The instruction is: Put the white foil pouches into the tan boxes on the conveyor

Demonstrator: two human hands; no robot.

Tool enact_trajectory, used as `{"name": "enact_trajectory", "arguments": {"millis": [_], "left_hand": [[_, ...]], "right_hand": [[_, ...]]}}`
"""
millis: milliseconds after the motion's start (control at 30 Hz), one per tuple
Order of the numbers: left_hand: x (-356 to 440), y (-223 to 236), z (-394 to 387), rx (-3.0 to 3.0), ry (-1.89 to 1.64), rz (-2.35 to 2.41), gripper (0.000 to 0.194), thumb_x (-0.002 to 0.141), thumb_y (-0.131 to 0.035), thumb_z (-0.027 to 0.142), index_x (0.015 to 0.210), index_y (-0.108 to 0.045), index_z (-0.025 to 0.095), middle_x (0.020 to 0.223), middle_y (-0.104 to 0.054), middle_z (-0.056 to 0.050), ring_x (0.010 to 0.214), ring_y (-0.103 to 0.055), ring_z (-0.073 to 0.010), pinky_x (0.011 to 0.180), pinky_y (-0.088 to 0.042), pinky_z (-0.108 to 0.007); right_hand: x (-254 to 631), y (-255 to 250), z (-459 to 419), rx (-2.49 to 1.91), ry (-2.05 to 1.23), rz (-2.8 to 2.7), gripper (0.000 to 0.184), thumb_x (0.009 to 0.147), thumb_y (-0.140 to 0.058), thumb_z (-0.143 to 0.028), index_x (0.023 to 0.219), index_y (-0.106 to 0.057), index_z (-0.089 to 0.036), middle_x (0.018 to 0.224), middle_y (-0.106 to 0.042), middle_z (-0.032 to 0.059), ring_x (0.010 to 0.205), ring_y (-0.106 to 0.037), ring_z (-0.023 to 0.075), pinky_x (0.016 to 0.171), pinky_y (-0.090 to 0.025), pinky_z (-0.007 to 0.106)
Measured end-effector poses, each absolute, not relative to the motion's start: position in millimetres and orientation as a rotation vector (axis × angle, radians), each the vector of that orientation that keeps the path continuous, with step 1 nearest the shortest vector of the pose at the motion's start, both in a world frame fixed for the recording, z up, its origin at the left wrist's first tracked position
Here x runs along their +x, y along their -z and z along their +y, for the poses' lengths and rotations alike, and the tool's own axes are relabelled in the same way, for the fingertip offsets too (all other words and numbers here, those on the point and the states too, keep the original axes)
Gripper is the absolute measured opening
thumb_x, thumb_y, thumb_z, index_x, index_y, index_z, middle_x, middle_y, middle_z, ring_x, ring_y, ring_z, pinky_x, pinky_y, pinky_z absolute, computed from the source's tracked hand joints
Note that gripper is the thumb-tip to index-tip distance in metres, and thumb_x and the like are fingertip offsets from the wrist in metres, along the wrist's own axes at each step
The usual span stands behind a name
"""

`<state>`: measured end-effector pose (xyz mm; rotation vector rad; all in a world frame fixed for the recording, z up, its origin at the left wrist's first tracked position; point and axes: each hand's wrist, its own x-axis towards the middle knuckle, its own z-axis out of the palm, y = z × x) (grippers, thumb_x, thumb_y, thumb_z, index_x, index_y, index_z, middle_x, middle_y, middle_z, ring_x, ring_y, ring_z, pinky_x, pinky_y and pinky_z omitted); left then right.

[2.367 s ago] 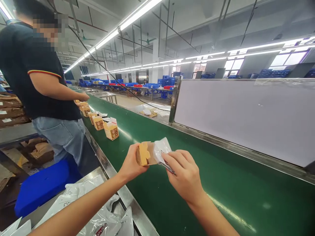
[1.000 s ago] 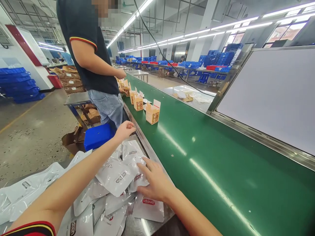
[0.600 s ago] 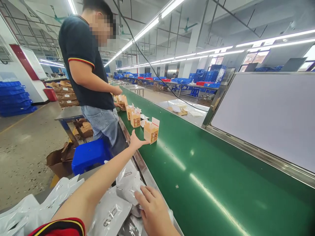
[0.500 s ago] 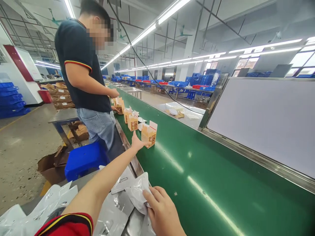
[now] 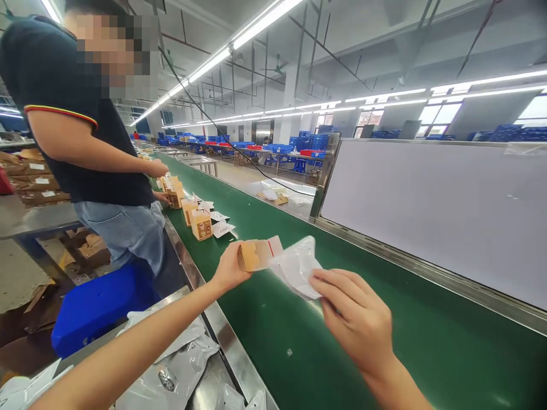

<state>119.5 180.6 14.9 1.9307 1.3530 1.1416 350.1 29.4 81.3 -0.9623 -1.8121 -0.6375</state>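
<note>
- A person in a dark shirt (image 5: 64, 165) is being shown beside the belt, hands being held near the far cartons.
- A blue stool (image 5: 102, 307) is being shown below that person.
- White pouches (image 5: 171, 370) are being borne in a loose pile by the metal bench (image 5: 209, 387).
- Upright cartons (image 5: 201, 224) are being carried in a row on the green belt (image 5: 410, 341), flat packets (image 5: 223, 229) lying just beside them.
- The small carton (image 5: 253, 255) is being gripped above the belt by the left hand (image 5: 229, 269), its fingers being curled closed around the base; its flapped end is being turned rightward.
- The white pouch (image 5: 297, 267) is being held at that end, contact being unclear.
- The pouch's right edge is being pinched between the closed fingers of the right hand (image 5: 359, 313).
</note>
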Motion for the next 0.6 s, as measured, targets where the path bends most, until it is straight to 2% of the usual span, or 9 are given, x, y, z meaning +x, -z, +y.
{"name": "enact_trajectory", "arguments": {"millis": [133,233,300,367,433,500,600], "left_hand": [[135.1,-28.6,119.3,2.318,-1.106,1.16,0.064,0.056,-0.068,0.019,0.114,-0.044,0.02,0.116,-0.054,-0.009,0.112,-0.051,-0.0286,0.1,-0.039,-0.048],[144.8,-26.1,90.8,2.473,-1.053,1.119,0.062,0.056,-0.063,0.015,0.115,-0.044,0.019,0.116,-0.053,-0.011,0.113,-0.048,-0.0285,0.102,-0.037,-0.051],[151.2,-22.5,79.1,2.459,-1.047,1.151,0.059,0.055,-0.062,0.014,0.111,-0.046,0.018,0.112,-0.055,-0.011,0.109,-0.051,-0.0277,0.1,-0.04,-0.05],[158.8,-19.4,69.2,2.41,-1.071,1.155,0.057,0.053,-0.065,0.017,0.108,-0.048,0.018,0.108,-0.056,-0.011,0.104,-0.053,-0.0273,0.095,-0.044,-0.048],[168.3,-16.3,59.2,2.412,-1.083,1.068,0.058,0.054,-0.066,0.021,0.109,-0.049,0.019,0.107,-0.056,-0.01,0.102,-0.053,-0.0271,0.093,-0.045,-0.047],[178.5,-12.4,49.7,2.452,-1.044,0.963,0.058,0.055,-0.065,0.021,0.111,-0.05,0.02,0.106,-0.057,-0.009,0.101,-0.054,-0.0266,0.092,-0.045,-0.047],[190.3,-7.5,39.5,2.437,-0.954,0.928,0.059,0.054,-0.069,0.025,0.109,-0.051,0.017,0.107,-0.057,-0.012,0.1,-0.054,-0.0274,0.091,-0.046,-0.047]], "right_hand": [[334.7,-81.2,35.8,-0.93,0.787,-2.133,0.033,0.082,-0.039,0.004,0.073,-0.064,-0.015,0.075,-0.066,0.0047,0.071,-0.056,0.0177,0.06,-0.05,0.03],[331.0,-67.8,25.6,-0.923,0.579,-2.367,0.028,0.076,-0.042,0.003,0.068,-0.061,-0.016,0.068,-0.062,0.004,0.065,-0.055,0.0177,0.056,-0.049,0.03],[334.3,-61.0,14.1,-0.999,0.205,-2.412,0.02,0.071,-0.05,-0.002,0.079,-0.062,-0.016,0.082,-0.065,0.0059,0.078,-0.059,0.0199,0.068,-0.054,0.032],[339.3,-55.7,3.5,-1.085,-0.211,-2.36,0.029,0.069,-0.058,-0.01,0.098,-0.059,-0.016,0.104,-0.063,0.0095,0.097,-0.06,0.0229,0.084,-0.053,0.035],[342.3,-48.9,-3.8,-1.132,-0.461,-2.303,0.044,0.066,-0.065,-0.018,0.11,-0.056,-0.018,0.117,-0.06,0.011,0.107,-0.058,0.0257,0.091,-0.051,0.038],[341.3,-39.7,-7.8,-1.165,-0.601,-2.278,0.044,0.066,-0.067,-0.023,0.11,-0.058,-0.021,0.112,-0.063,0.0087,0.101,-0.061,0.027,0.086,-0.053,0.04],[339.8,-27.2,-12.6,-1.288,-0.722,-2.085,0.025,0.077,-0.057,-0.025,0.101,-0.061,-0.022,0.09,-0.069,0.0048,0.076,-0.066,0.0214,0.063,-0.057,0.032]]}}
